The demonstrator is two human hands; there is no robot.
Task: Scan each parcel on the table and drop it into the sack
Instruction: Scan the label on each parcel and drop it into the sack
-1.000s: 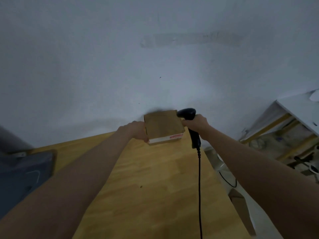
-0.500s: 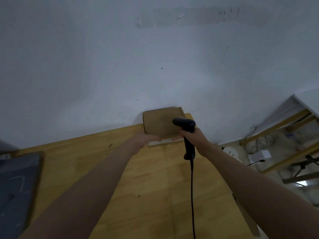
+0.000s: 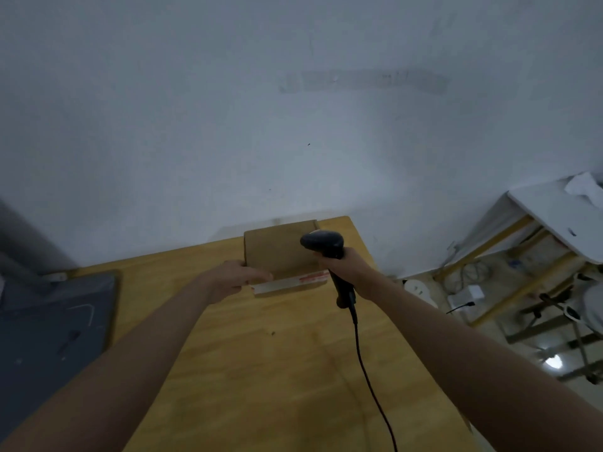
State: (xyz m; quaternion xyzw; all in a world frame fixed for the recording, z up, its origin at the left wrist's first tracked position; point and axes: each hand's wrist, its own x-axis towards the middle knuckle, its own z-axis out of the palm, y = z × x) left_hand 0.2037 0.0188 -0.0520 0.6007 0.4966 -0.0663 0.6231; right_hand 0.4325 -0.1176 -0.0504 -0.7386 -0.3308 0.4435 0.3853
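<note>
A small brown cardboard parcel (image 3: pixel 277 252) with a white and red tape strip along its near edge sits at the far end of the wooden table (image 3: pixel 277 370), close to the wall. My left hand (image 3: pixel 233 277) grips its near left corner. My right hand (image 3: pixel 347 267) holds a black corded barcode scanner (image 3: pixel 324 244) by the handle, its head over the parcel's right side. The scanner's cable (image 3: pixel 365 370) trails back across the table. No sack can be made out for certain.
A dark grey flat object (image 3: pixel 49 334) lies at the table's left edge. To the right, off the table, stand a white-topped yellow-framed bench (image 3: pixel 554 220), cables and a power strip (image 3: pixel 421 288) on the floor. A white wall rises behind the table.
The view has shifted; the parcel now lies lower and nearer the table. My left hand has slid to the parcel's near left corner, and the scanner stays beside its right edge.
</note>
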